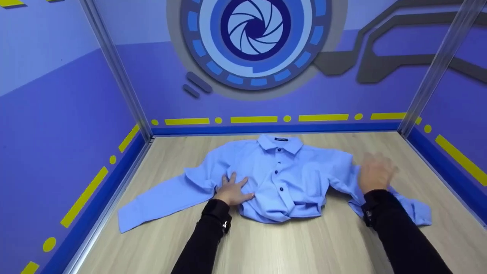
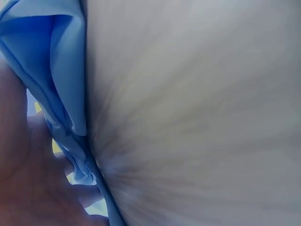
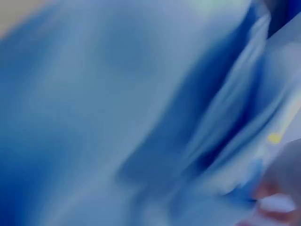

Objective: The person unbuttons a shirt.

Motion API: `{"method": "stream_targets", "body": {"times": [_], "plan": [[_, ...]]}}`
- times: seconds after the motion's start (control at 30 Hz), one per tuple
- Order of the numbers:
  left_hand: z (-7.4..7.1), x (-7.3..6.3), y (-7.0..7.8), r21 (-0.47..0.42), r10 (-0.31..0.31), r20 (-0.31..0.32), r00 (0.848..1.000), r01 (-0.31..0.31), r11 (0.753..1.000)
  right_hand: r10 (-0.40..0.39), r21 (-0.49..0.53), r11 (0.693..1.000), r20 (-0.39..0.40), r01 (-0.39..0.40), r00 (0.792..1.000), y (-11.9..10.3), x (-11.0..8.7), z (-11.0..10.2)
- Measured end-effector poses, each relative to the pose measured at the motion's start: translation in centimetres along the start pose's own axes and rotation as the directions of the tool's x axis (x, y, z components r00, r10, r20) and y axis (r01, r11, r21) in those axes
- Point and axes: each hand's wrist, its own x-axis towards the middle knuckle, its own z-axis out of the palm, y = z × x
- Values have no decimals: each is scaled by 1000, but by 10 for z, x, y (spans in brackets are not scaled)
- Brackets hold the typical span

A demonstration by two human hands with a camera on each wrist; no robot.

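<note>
Blue shirt (image 1: 262, 165) under left hand (image 1: 232, 191), blurred right hand (image 1: 376, 173) by one sleeve (image 1: 420, 214).

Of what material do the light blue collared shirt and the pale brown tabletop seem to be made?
The light blue collared shirt looks like matte cloth, perhaps cotton or a blend: it creases softly. The pale brown tabletop seems low-sheen wood or laminate, from its streaky grain; which, I cannot tell.

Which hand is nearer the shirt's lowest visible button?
Left. The left hand lies on the shirt, left of the button; the right hand is farther right, by a sleeve.
</note>
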Motion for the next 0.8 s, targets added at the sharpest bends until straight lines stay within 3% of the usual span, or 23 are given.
{"method": "stream_targets", "body": {"times": [0.03,0.1,0.13,0.2,0.27,0.33,0.4,0.43,0.53,0.67,0.73,0.8], "plan": [[0,0,-1,2,-2,2,1000,2,1000,-99,55,993,-72,103,993,-8,2,4],[0,-1,-3,8,-1,7,1000,1,1000,-269,156,945,-135,288,954,-28,3,12],[0,-1,-4,7,1,7,1000,-1,1000,-332,194,919,-84,342,939,-38,2,13],[0,0,-6,-1,3,9,1000,-3,1000,-390,260,899,113,352,914,-58,-6,14],[0,0,-7,-11,4,8,1000,-4,1000,-347,244,931,362,271,865,-72,-14,13],[-1,2,-9,-16,1,2,1000,-1,1000,-253,168,967,560,191,789,-83,-21,10],[-2,4,-10,-25,-7,-3,1000,7,1000,-158,84,987,669,138,726,-89,-24,10],[-3,4,-10,-26,-11,-6,1000,10,1000,-125,59,991,690,118,712,-91,-24,11],[-4,6,-12,-29,-19,-10,1000,19,999,-89,39,995,702,87,707,-94,-22,16],[-5,8,-14,-45,-24,-13,1000,24,999,-102,68,995,678,76,728,-94,-16,25],[-6,8,-16,-50,-35,-16,999,34,998,-122,110,992,646,66,753,-96,-11,26],[-6,8,-19,-40,-46,-17,999,45,998,-139,150,987,595,60,792,-98,-6,24]]}}
